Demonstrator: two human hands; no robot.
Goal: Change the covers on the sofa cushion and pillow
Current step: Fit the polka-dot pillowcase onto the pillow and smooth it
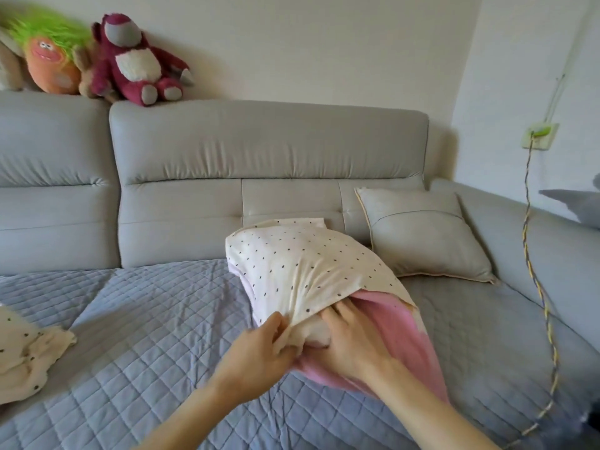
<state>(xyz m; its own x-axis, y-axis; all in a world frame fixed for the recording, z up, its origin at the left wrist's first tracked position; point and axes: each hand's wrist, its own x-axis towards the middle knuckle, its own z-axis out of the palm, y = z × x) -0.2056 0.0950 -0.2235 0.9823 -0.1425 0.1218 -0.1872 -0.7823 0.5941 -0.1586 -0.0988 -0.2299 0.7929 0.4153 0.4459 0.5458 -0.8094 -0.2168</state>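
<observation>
I was at the pillow step, working at the open end of the dotted cover (302,264), which lay in the middle of the quilted sofa seat (146,319) with its pink side (399,332) underneath. My left hand (259,349) pinched the hem of the cover between thumb and curled fingers and lifted it. My right hand (350,336) lay with rather straight fingers on the white pillow (319,334) in the mouth, holding nothing; its fingertips were hidden under the hem. Almost all the pillow was inside, so I judged the cover was going on, though I could not be sure. Next, I think, the right hand should push the filling deeper while the left kept the hem open. The grey cushion (422,235) leaned against the backrest, not yet touched.
</observation>
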